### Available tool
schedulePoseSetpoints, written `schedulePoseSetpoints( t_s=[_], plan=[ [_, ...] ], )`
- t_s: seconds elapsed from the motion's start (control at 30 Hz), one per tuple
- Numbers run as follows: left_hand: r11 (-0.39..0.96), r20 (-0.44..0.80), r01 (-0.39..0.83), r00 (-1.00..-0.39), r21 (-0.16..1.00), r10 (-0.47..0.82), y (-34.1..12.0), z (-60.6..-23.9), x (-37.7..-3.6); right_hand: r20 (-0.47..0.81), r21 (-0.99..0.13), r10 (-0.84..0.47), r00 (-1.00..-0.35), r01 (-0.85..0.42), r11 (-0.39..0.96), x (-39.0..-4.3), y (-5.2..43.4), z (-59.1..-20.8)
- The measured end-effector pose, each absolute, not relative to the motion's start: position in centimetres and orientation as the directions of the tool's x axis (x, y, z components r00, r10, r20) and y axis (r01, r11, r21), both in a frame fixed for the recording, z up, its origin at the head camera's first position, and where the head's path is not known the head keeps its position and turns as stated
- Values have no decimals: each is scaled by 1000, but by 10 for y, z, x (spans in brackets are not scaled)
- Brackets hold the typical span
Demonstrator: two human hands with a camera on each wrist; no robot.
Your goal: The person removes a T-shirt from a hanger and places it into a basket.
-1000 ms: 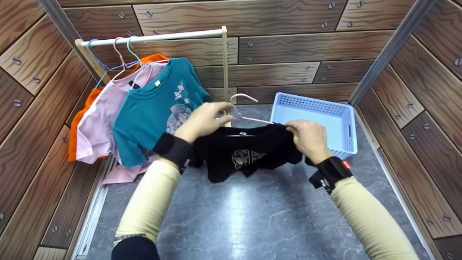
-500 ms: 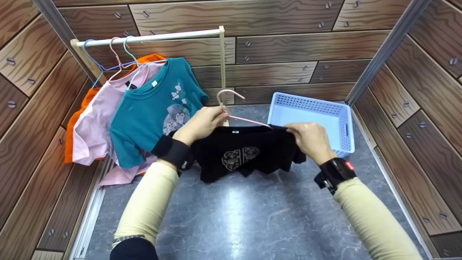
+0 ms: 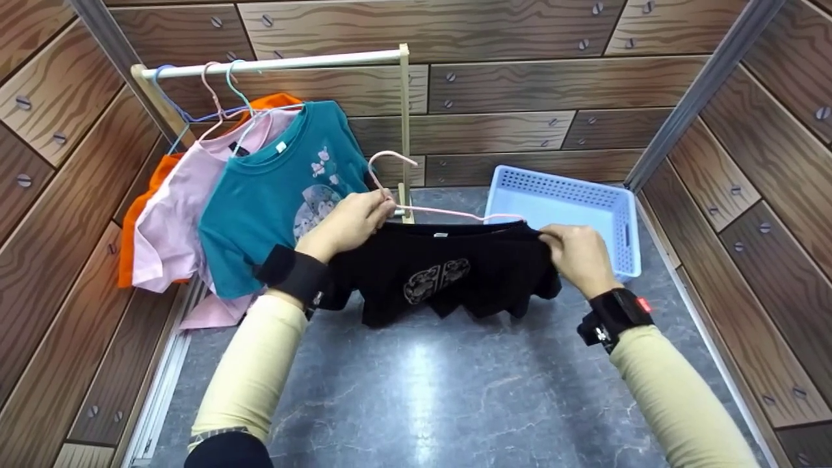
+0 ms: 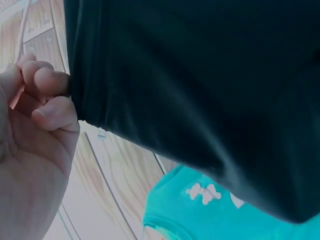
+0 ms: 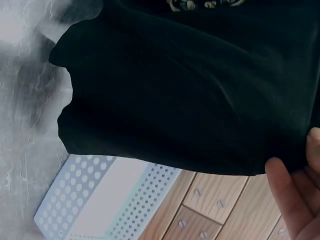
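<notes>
A short-sleeved black shirt of soft-looking knit cloth (image 3: 491, 266), with a pale grey ornamental print on its chest, is held up by both hands above the grey marbled floor (image 3: 422, 390), its neckline uppermost. Judging by its folds and drooping, uneven lower edge, it should be light and limp, neither fragile nor especially slippery, giving way wherever it is unsupported. The firmest places to take hold are probably the shoulder seams and the collar edge; a grip on the loose hem would let the rest sag.

A slim pale-pink hanger with an open hook (image 3: 448, 211) runs just above the neckline, and its far end meets the cloth near the right shoulder. It looks light, stiff and smooth, so the neck below the hook seems the surest hold.

The left hand (image 3: 348, 221) pinches the hanger there, its lower fingers against the black cloth. The right hand (image 3: 580, 257) pinches the shirt's shoulder between thumb and fingers.

Beyond the right hand, a perforated light-blue plastic basket (image 3: 559, 177) rests on the floor. To the left, a pale wooden rack (image 3: 325, 61) bears a teal printed shirt (image 3: 279, 201), a pale-pink garment (image 3: 188, 208) and an orange garment (image 3: 133, 240).
</notes>
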State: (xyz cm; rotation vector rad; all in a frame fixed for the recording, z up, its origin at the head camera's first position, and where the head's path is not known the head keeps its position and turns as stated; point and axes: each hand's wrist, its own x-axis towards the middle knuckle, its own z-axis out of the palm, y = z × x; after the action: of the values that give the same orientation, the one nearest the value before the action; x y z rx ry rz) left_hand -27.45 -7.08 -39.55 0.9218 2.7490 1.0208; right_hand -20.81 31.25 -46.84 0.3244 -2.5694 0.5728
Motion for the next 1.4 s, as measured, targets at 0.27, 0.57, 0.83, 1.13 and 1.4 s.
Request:
schedulePoseSetpoints(
  t_s=[0.27, 0.57, 0.83, 1.13, 1.4],
  plan=[
    [622, 108, 468, -843, 627, 526, -68, -391, -272, 464, -395, -62, -884, -269, 878, -210, 297, -473],
    [595, 98, 453, -841, 664, 532, -79, -397, -273, 429, -391, -31, -903, -217, 894, -211, 301, -478],
    [580, 87, 411, -860, 703, 503, -57, -389, -270, 376, -464, -49, -925, -234, 855, -213, 269, -481],
    [569, 76, 383, -869, 728, 489, -23, -387, -276, 266, -578, -153, -952, -284, 765, -212, 219, -498],
    [566, 106, 384, -881, 729, 461, -7, -400, -281, 155, -614, -304, -940, -332, 716, -199, 185, -518]
  ],
)
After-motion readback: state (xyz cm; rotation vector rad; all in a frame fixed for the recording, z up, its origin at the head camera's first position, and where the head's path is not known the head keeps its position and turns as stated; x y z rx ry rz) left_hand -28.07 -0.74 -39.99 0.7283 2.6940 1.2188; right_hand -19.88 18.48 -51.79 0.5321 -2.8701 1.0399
